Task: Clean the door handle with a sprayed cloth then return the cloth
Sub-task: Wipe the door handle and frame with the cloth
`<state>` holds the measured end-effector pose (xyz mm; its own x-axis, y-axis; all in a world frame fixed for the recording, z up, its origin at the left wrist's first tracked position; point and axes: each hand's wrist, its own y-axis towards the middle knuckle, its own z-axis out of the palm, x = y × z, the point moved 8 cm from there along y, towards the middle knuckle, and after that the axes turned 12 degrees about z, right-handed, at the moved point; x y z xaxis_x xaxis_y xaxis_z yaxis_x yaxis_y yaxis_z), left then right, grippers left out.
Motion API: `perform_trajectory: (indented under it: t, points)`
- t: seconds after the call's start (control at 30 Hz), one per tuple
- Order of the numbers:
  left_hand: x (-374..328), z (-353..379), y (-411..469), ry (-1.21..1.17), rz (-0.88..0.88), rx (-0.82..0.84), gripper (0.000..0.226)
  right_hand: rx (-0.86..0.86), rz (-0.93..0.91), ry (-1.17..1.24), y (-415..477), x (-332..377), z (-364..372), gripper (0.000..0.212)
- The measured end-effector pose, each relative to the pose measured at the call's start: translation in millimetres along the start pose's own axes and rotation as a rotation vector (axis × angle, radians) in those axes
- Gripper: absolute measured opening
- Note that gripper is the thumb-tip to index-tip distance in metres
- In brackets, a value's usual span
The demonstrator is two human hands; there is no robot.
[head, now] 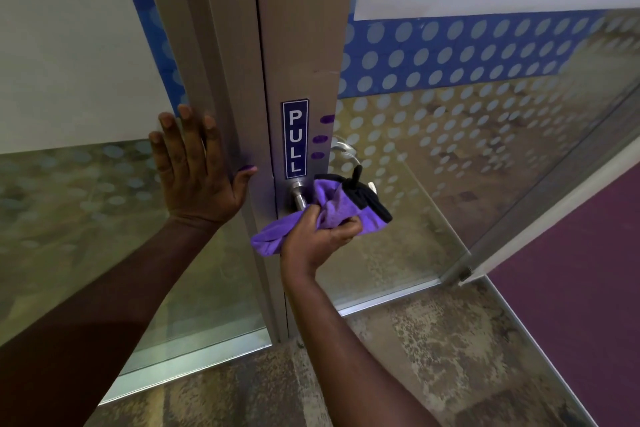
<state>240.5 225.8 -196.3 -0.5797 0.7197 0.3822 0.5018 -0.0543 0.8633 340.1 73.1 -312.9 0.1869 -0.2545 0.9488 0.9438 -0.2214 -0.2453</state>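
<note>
Handle (298, 196) under cloth (341, 210), right hand (317, 236) wiping.
Lever's long axis runs 9 to 3 from the door stile (298, 55); right fingers, curled tight on the bunched cloth, sit at its 5 o'clock, touching. Left hand (194, 170), fingers spread and empty, lies flat on the frame (221, 55) at 9 o'clock, farther off.

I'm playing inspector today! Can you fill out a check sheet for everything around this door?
Surface: metal door frame with a blue PULL sign.
Job's things: purple cloth with black edging wrapped over the silver door handle.
Clutter: nothing seen.
Hands: left hand flat and open against the frame and the glass beside it; right hand gripping the cloth at the handle.
Cables: nothing seen.
Surroundings: glass panels with dotted frosting, blue dotted band, mottled floor, purple carpet on the right.
</note>
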Motion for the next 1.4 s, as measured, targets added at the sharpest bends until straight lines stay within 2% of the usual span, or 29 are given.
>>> perform_trajectory:
  t: [0.23,0.5,0.63,0.83,1.1,1.4]
  points:
    - [0,-2,-1,0.004,-0.005,0.003,0.080,-0.019,-0.069,0.008,-15,-1,8,0.048]
    - [1,-3,-1,0.009,-0.010,0.011,0.078,0.002,-0.187,-0.140,-31,-11,16,0.048]
    - [1,-2,-1,0.009,-0.011,0.018,0.078,0.004,-0.248,-0.160,-34,-8,15,0.057]
    - [2,-1,-2,0.010,-0.002,0.002,0.080,0.067,-0.237,-0.254,-31,-12,12,0.034]
    - [3,-1,-2,-0.009,0.002,-0.005,0.082,0.219,-0.291,-0.291,-25,-5,1,0.032]
    - [4,2,-5,-0.027,0.010,-0.013,0.088,0.246,-0.381,-0.316,-20,1,-7,0.046]
